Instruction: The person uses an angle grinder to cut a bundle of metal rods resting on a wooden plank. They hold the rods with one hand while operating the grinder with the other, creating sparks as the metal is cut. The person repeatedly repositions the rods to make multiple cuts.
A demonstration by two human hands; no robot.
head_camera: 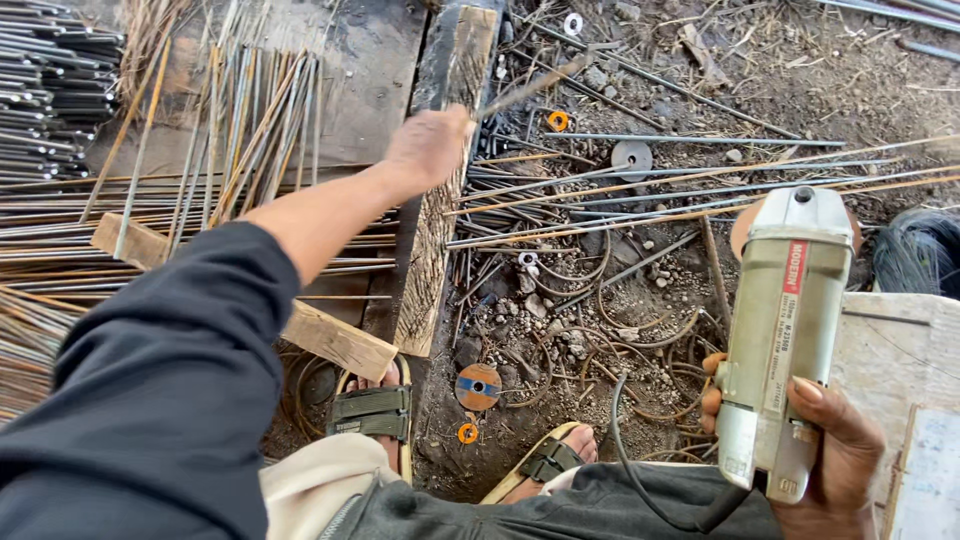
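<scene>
The left hand (pixel 428 148), upper centre of the frame, is clenched around a thin steel rod (pixel 535 87) (blurred) over the scarred wooden block (pixel 437 215). At lower right, the right hand (pixel 835 455) grasps a grey-green angle grinder (pixel 785 330).

left arm stretched out, right hand closed near the lap

the left arm, in a dark sleeve pushed up to the elbow, reaches forward and away from the body, its left hand (pixel 428 146) curled into a loose fist with the knuckles up. the right hand (pixel 835 460) sits low and close to the body, fingers wrapped in a firm grip, thumb side toward the camera.
</scene>
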